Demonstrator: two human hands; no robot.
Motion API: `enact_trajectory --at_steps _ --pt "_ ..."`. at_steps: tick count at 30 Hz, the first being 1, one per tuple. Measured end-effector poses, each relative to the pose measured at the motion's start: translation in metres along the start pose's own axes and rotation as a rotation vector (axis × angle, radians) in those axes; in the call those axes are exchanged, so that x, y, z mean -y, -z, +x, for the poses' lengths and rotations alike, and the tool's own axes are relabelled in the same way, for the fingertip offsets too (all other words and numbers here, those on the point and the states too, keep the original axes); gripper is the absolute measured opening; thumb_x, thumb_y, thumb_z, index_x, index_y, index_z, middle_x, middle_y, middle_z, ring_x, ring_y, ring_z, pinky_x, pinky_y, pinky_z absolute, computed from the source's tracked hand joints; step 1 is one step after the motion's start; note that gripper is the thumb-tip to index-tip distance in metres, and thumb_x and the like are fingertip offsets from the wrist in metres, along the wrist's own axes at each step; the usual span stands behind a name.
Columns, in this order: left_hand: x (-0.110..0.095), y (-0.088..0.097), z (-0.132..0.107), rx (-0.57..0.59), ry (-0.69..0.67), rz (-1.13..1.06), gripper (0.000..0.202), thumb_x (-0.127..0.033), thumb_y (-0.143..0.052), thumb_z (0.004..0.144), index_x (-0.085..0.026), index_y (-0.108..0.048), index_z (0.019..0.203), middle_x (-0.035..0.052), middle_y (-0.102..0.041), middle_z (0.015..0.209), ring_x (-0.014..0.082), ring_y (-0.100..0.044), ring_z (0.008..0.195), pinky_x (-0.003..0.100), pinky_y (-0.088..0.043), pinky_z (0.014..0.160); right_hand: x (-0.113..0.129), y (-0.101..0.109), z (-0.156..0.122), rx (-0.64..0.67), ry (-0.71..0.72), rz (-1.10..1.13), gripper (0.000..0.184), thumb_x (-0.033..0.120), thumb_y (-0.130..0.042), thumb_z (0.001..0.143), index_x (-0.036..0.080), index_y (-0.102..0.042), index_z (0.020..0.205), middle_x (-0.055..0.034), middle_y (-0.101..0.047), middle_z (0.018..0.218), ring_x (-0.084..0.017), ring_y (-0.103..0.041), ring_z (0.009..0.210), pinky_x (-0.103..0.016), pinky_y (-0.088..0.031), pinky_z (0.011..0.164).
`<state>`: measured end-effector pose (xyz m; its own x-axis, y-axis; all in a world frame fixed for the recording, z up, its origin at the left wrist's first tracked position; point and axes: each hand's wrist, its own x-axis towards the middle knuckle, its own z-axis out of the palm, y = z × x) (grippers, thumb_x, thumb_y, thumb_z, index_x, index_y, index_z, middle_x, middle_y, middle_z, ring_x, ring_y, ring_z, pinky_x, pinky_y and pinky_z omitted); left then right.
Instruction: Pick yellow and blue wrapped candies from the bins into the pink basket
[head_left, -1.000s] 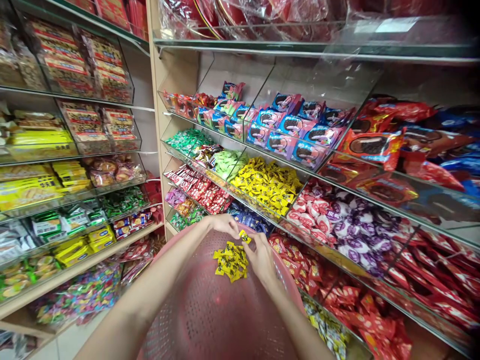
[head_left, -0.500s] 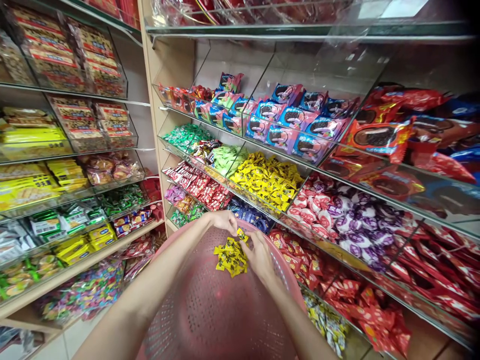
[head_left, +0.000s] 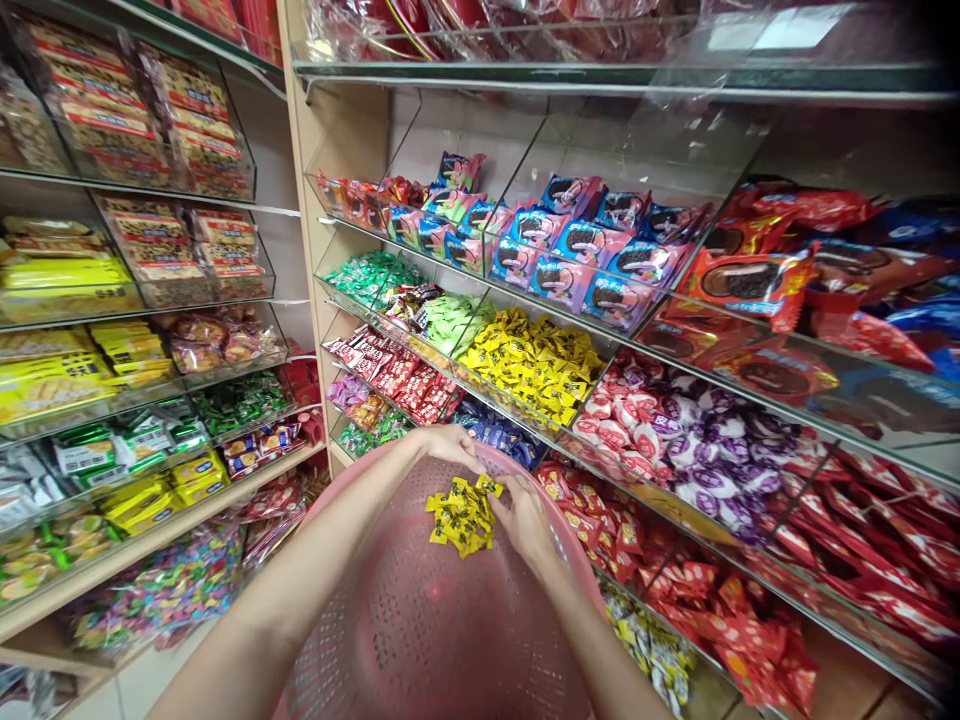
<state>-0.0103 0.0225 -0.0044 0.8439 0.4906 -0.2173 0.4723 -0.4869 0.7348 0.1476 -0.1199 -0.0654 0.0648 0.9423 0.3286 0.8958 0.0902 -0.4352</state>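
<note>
A pink perforated plastic basket (head_left: pixel 375 600) is in front of me, with a small heap of yellow wrapped candies (head_left: pixel 459 520) against its far inner side. One yellow wrapped candy (head_left: pixel 489 485) is at the fingertips of my right hand (head_left: pixel 525 515), its thumb and fingers closed at the candy's edge. From the left, my left hand (head_left: pixel 452 446) bends over the basket's far rim, fingers together and tips just above that same candy. Whether the left fingertips pinch anything is hidden.
Beyond the basket, a clear-fronted bin holds more yellow candies (head_left: pixel 532 365). Red-white and purple wrapped sweets (head_left: pixel 705 440) fill bins to the right, below packaged cookies (head_left: pixel 577 245). Shelves of packaged snacks (head_left: pixel 67 370) line the left side, close to my left arm.
The single yellow candy has shifted slightly down and right with my right fingers. My left fingertips have moved a little right and down, extending toward it. The view has barely shifted.
</note>
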Motion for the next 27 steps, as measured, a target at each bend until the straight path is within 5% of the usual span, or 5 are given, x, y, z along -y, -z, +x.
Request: enact_trajectory --at_steps 11,20,27 --pt "0.006 -0.002 -0.001 -0.027 0.006 0.0 0.047 -0.063 -0.064 0.051 -0.017 -0.066 0.061 -0.0045 -0.053 0.054 0.0072 -0.042 0.055 0.02 -0.029 0.054 0.012 0.0 -0.009 0.248 0.001 -0.107 0.018 0.024 -0.057 0.073 0.02 -0.06 0.091 -0.0052 -0.058 0.092 -0.018 -0.055 0.087 -0.027 -0.041 0.074" --pt "-0.006 -0.002 -0.006 -0.038 0.058 0.078 0.049 -0.064 -0.061 0.054 -0.017 -0.066 0.065 -0.0051 -0.049 0.055 0.0055 -0.036 0.052 0.019 -0.025 0.049 0.019 0.015 -0.014 0.332 -0.106 -0.224 0.022 0.014 -0.057 0.068 0.021 -0.056 0.089 -0.0053 -0.062 0.092 -0.021 -0.057 0.088 -0.028 -0.04 0.071" --pt "-0.006 -0.001 -0.005 -0.047 0.079 0.072 0.05 -0.064 -0.062 0.052 -0.016 -0.067 0.065 -0.0044 -0.054 0.059 0.0066 -0.041 0.054 0.018 -0.028 0.05 0.02 0.01 -0.016 0.463 -0.115 -0.297 0.027 0.021 -0.056 0.073 0.016 -0.057 0.1 -0.012 -0.061 0.103 -0.024 -0.056 0.097 -0.03 -0.04 0.078"
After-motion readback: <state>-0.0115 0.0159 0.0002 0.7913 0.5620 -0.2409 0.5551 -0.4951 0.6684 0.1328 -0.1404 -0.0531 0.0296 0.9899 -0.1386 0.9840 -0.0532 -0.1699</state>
